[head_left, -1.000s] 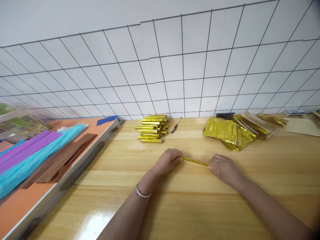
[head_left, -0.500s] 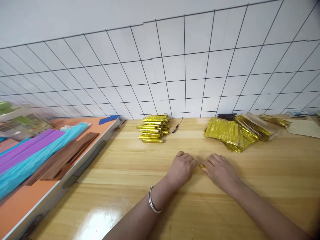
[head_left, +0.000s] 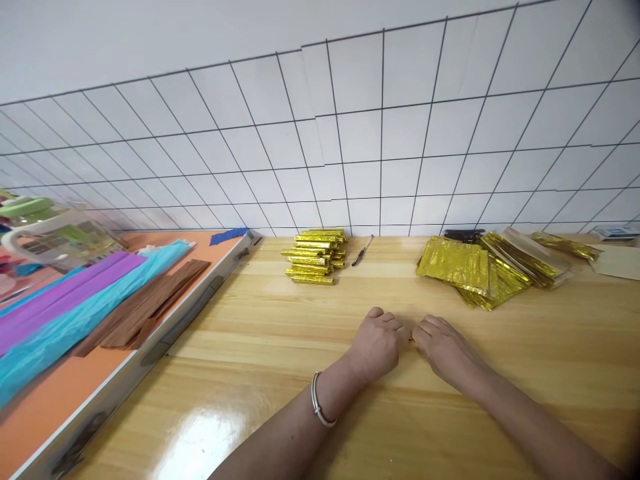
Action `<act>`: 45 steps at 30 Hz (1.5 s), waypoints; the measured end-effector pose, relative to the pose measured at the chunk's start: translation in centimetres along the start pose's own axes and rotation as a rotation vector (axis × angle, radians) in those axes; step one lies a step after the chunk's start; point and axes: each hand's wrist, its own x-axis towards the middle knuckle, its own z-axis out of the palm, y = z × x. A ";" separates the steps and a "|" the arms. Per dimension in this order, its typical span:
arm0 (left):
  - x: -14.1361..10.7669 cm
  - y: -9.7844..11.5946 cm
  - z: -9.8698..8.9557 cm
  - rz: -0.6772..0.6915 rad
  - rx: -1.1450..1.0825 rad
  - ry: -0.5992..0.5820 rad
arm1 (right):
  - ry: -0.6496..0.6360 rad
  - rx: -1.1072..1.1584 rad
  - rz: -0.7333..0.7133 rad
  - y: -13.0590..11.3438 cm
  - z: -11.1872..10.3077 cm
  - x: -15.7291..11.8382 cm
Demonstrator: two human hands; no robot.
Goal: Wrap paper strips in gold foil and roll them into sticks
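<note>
My left hand [head_left: 377, 343], with a silver bangle at the wrist, is closed low over the wooden table [head_left: 250, 387]. Close beside it, my right hand [head_left: 447, 347] is closed too, fingertips pinched. Between the two hands a tiny bit of a thin gold foil roll [head_left: 411, 338] shows; the fingers hide the rest. Beyond my left hand lies a stack of gold foil rolls [head_left: 316, 257]. Past my right hand is a pile of flat gold foil sheets [head_left: 454, 265].
A black pen [head_left: 362, 251] lies beside the rolls, near the gridded wall [head_left: 405, 133]. At left, an orange-topped surface with a raised edge [head_left: 165, 327] carries purple, light blue and brown crepe paper [head_left: 150, 303] and a clear container with a green lid [head_left: 30, 208].
The gap between my hands has narrowed, and less of the gold foil roll shows. The view has shifted slightly left, so everything sits further right.
</note>
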 end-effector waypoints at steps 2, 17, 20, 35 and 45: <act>-0.1 -0.2 -0.2 0.002 -0.007 0.000 | -0.007 0.001 0.001 0.3 -0.2 0.0; -0.4 -0.4 0.0 -0.012 -0.032 0.015 | -0.003 -0.056 -0.011 -0.4 -0.1 0.2; -0.7 -0.8 -0.3 -0.020 -0.053 0.030 | 0.013 -0.028 -0.008 -0.1 -0.6 0.0; -1.5 -3.5 -1.1 -0.073 -0.147 0.051 | 0.037 0.023 0.028 2.6 -0.8 -1.3; -1.9 -5.0 -0.1 -0.108 -0.238 0.084 | 0.060 -0.062 0.071 3.1 -0.2 -1.6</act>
